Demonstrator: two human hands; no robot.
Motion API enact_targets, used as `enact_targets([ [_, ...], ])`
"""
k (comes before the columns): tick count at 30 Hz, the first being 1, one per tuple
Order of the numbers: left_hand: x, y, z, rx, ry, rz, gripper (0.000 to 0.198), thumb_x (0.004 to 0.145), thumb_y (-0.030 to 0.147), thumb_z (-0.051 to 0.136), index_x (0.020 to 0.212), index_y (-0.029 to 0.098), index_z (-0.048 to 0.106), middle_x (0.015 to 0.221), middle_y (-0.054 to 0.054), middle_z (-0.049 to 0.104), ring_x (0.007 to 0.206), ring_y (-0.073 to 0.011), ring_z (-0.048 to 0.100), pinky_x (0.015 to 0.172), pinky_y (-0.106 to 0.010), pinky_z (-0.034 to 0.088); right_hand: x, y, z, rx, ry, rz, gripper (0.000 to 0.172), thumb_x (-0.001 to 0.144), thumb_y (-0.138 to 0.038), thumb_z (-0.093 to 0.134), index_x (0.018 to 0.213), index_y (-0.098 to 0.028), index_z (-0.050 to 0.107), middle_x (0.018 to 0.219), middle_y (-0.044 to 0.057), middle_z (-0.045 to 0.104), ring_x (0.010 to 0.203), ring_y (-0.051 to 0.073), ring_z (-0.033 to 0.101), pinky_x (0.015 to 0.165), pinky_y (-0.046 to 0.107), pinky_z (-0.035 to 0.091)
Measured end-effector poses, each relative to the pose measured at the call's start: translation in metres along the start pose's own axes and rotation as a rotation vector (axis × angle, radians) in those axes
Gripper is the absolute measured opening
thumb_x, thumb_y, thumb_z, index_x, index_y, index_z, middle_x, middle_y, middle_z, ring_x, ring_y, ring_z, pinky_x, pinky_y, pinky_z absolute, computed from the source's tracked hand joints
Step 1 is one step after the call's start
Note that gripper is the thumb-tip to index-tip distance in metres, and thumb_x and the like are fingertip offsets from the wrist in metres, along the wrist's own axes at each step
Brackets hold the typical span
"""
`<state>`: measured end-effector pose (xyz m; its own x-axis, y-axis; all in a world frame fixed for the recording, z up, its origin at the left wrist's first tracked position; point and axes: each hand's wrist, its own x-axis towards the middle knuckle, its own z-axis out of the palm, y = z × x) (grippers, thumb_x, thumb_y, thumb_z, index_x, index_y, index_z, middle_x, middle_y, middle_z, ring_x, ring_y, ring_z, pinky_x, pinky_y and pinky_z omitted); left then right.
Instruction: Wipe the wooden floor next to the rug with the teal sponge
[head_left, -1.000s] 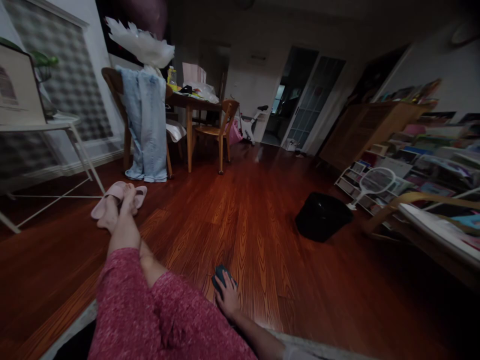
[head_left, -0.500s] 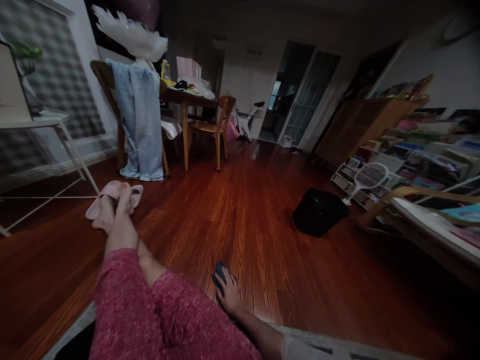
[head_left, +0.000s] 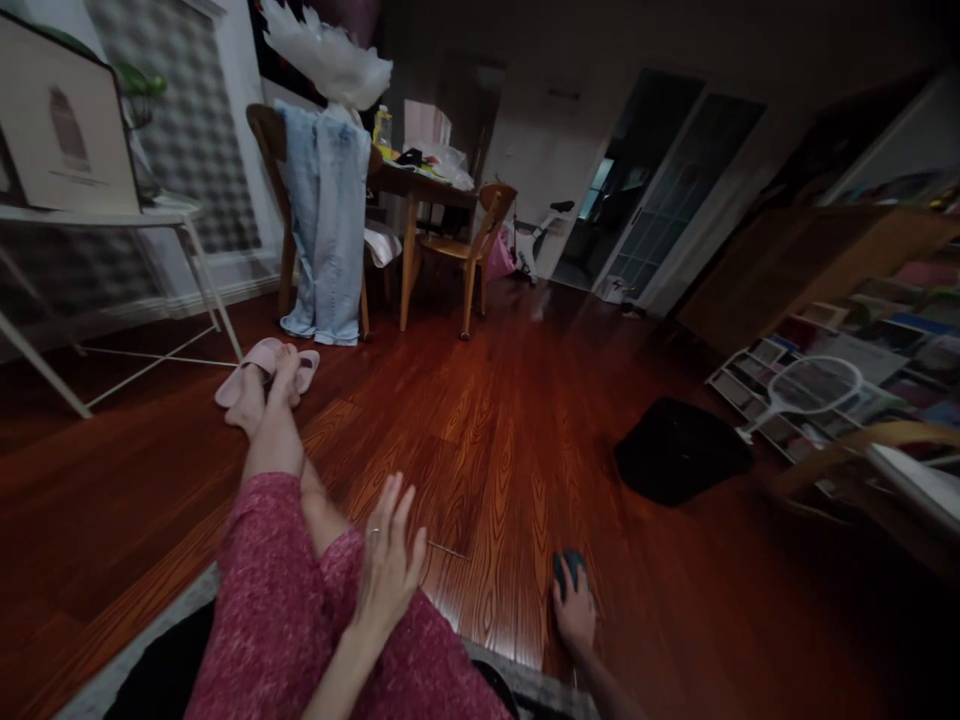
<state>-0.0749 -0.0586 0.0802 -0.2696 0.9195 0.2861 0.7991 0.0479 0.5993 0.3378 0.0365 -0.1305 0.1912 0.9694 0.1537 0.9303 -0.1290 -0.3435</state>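
My left hand point(head_left: 388, 560) is raised over my lap, its fingers spread and nothing in them, with a ring on one finger. My right hand point(head_left: 576, 612) rests on a small dark blue-grey object point(head_left: 571, 568) on the reddish wood floor point(head_left: 495, 480), its fingers wrapped over the top. What the object is cannot be made out. Dark pink shorts point(head_left: 277, 580) cover my thighs, and my legs stretch out to the left, crossed at the ankles, with pink slippers point(head_left: 251, 368) at the feet.
A black bin point(head_left: 679, 452) stands on the right, with a white racket point(head_left: 814, 385) behind it near shelves. A white-framed table point(head_left: 161, 215) is at the left. Jeans point(head_left: 326, 225) hang over a chair beside a dining table point(head_left: 420, 183); another wooden chair point(head_left: 469, 250) stands near it.
My left hand has come into view over my lap. My right hand and the dark object now appear farther right. The view has turned, and the room appears shifted.
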Motion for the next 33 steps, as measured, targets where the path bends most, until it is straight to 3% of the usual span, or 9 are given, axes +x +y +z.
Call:
enact_targets([
  [2, -0.016, 0.002, 0.020, 0.023, -0.019, 0.088, 0.061, 0.100, 0.035, 0.034, 0.159, 0.026, 0.022, 0.167, -0.006, 0.022, 0.154, -0.0253, 0.017, 0.124, -0.047, 0.024, 0.010, -0.006, 0.008, 0.034, 0.096, 0.167, 0.063, 0.093, -0.041, 0.025, 0.150, -0.023, 0.045, 0.156, 0.020, 0.039, 0.144, 0.039, 0.037, 0.107, 0.070, 0.032],
  [4, -0.022, -0.012, 0.036, 0.074, -0.061, 0.161, 0.061, 0.098, 0.029, 0.034, 0.158, 0.023, 0.025, 0.166, -0.008, 0.026, 0.154, -0.0250, 0.019, 0.124, -0.048, 0.022, 0.019, -0.034, 0.021, 0.087, 0.163, 0.240, 0.066, 0.093, -0.039, 0.024, 0.154, -0.020, 0.038, 0.156, 0.027, 0.035, 0.145, 0.046, 0.032, 0.101, 0.081, 0.024],
  [8, -0.024, -0.050, 0.061, 0.213, -0.055, 0.096, 0.057, 0.094, 0.024, 0.039, 0.150, 0.019, 0.043, 0.160, -0.012, 0.038, 0.152, -0.0275, 0.026, 0.123, -0.053, 0.023, 0.030, -0.135, 0.053, 0.139, 0.178, 0.130, 0.063, 0.095, -0.035, 0.025, 0.155, -0.021, 0.036, 0.157, 0.025, 0.036, 0.148, 0.041, 0.027, 0.107, 0.078, 0.019],
  [13, -0.024, -0.064, 0.070, 0.338, 0.017, 0.031, 0.045, 0.090, 0.023, 0.046, 0.130, 0.019, 0.064, 0.151, -0.013, 0.050, 0.145, -0.0289, 0.039, 0.118, -0.054, 0.033, 0.006, -0.267, 0.089, 0.067, -0.157, -0.344, 0.054, 0.099, -0.030, 0.034, 0.149, -0.017, 0.046, 0.160, 0.019, 0.036, 0.150, 0.031, 0.027, 0.117, 0.059, 0.024],
  [18, -0.025, -0.064, 0.069, 0.351, -0.016, 0.016, 0.043, 0.088, 0.023, 0.049, 0.127, 0.020, 0.067, 0.148, -0.012, 0.055, 0.143, -0.0287, 0.043, 0.117, -0.054, 0.035, -0.031, -0.329, 0.110, 0.115, -0.402, -0.940, 0.051, 0.101, -0.043, 0.041, 0.152, -0.032, 0.042, 0.164, 0.007, 0.032, 0.151, 0.024, 0.026, 0.120, 0.047, 0.024],
  [21, -0.026, -0.064, 0.068, 0.335, -0.036, -0.003, 0.042, 0.088, 0.023, 0.049, 0.126, 0.020, 0.067, 0.148, -0.011, 0.055, 0.142, -0.0280, 0.044, 0.117, -0.052, 0.035, -0.022, -0.327, 0.108, 0.126, -0.441, -1.105, 0.051, 0.101, -0.043, 0.042, 0.152, -0.036, 0.041, 0.165, 0.003, 0.029, 0.151, 0.020, 0.026, 0.121, 0.043, 0.023],
  [24, -0.026, -0.062, 0.066, 0.320, -0.062, -0.018, 0.041, 0.088, 0.021, 0.048, 0.124, 0.022, 0.068, 0.150, -0.009, 0.053, 0.141, -0.0271, 0.044, 0.118, -0.052, 0.034, 0.015, -0.300, 0.097, 0.103, -0.384, -1.049, 0.051, 0.100, -0.036, 0.043, 0.151, -0.034, 0.043, 0.164, 0.003, 0.031, 0.150, 0.020, 0.027, 0.121, 0.044, 0.023],
  [29, -0.025, -0.059, 0.063, 0.298, -0.103, -0.047, 0.040, 0.089, 0.022, 0.047, 0.123, 0.021, 0.068, 0.152, -0.010, 0.051, 0.140, -0.0261, 0.046, 0.118, -0.051, 0.033, 0.090, -0.214, 0.063, -0.034, -0.202, -0.500, 0.050, 0.097, -0.030, 0.039, 0.145, -0.031, 0.051, 0.159, 0.004, 0.041, 0.147, 0.019, 0.033, 0.119, 0.041, 0.028],
  [33, -0.023, -0.060, 0.065, 0.293, -0.130, -0.062, 0.040, 0.089, 0.021, 0.047, 0.122, 0.020, 0.069, 0.151, -0.010, 0.052, 0.140, -0.0256, 0.045, 0.119, -0.050, 0.030, 0.108, -0.132, 0.033, -0.091, -0.093, -0.214, 0.057, 0.096, -0.031, 0.026, 0.146, -0.017, 0.051, 0.153, 0.018, 0.044, 0.144, 0.029, 0.037, 0.113, 0.053, 0.033],
])
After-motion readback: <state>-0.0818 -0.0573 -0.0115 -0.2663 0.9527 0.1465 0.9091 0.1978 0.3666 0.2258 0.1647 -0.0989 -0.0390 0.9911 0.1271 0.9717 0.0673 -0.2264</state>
